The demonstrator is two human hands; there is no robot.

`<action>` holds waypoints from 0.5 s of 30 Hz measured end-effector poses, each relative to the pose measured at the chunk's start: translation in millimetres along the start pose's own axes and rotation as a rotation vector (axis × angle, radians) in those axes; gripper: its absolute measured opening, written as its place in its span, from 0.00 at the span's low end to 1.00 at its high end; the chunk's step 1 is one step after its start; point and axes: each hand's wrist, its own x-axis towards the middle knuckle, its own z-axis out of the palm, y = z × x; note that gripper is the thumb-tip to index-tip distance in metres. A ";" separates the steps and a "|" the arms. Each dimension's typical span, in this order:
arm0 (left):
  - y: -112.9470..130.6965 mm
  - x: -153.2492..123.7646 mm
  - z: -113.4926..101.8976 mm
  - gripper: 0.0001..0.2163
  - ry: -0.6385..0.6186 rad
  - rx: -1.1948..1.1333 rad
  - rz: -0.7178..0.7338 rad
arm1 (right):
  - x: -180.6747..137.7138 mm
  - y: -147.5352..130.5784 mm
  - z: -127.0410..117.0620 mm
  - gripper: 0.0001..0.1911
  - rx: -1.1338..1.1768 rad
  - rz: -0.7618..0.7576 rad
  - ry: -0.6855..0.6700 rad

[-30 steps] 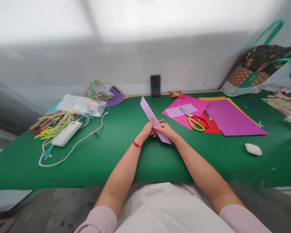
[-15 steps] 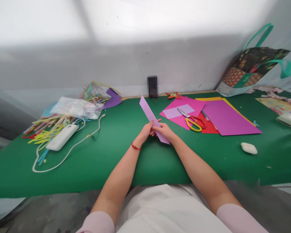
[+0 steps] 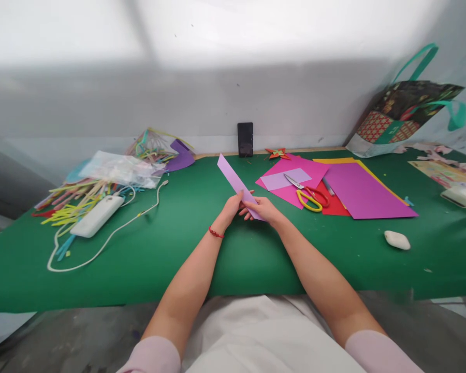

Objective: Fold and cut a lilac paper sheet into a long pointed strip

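Observation:
A narrow lilac paper strip (image 3: 233,177) slants above the green table (image 3: 186,248), its upper end pointing away to the left. My left hand (image 3: 232,207) pinches it near the middle, thumb on top. Closer to its lower end, my right hand (image 3: 264,208) grips the same strip, thumb across it and some fingers underneath. Both hands are close together, and they hide part of the strip. Scissors (image 3: 310,198) with yellow and red handles lie to the right, on a pale lilac paper piece (image 3: 279,179) and pink paper sheets (image 3: 291,197).
Purple sheets (image 3: 368,191) and a pen (image 3: 328,185) lie right of the scissors, a white case (image 3: 397,240) nearer. A phone (image 3: 245,140) leans on the wall by a paper star (image 3: 277,153). Leftward are a white power bank (image 3: 97,216), cable and paper strips. A bag (image 3: 404,119) stands back right.
The strip's upper end has swung slightly left, and its lower end sticks out less beyond my right hand. Both hands keep their hold. The camera view has shifted a little.

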 end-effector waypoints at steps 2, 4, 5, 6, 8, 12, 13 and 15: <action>-2.6 -0.2 1.8 0.27 -0.044 0.042 -0.012 | 0.8 0.2 -0.2 0.08 0.001 -0.003 0.026; -4.5 -0.5 3.3 0.27 -0.054 0.048 -0.017 | 0.4 -0.9 -0.5 0.08 0.004 0.017 0.035; -5.0 -0.5 3.7 0.27 -0.044 0.045 -0.021 | -0.4 -1.9 -0.7 0.08 0.006 0.035 0.030; -5.3 -0.4 3.9 0.26 -0.026 0.042 -0.025 | -1.4 -3.1 -0.8 0.07 0.007 0.057 0.022; -5.2 0.4 3.4 0.24 0.013 0.028 -0.027 | -4.0 -5.7 -1.1 0.07 0.002 0.104 -0.005; -5.0 2.7 0.8 0.24 0.031 -0.038 -0.030 | -7.7 -9.1 -0.9 0.08 -0.029 0.132 -0.059; -5.4 3.0 0.0 0.24 0.025 -0.041 -0.038 | -7.9 -9.3 -0.6 0.09 -0.038 0.125 -0.058; -6.4 3.5 -1.8 0.25 0.020 -0.036 -0.048 | -7.8 -9.2 0.6 0.10 -0.055 0.117 -0.046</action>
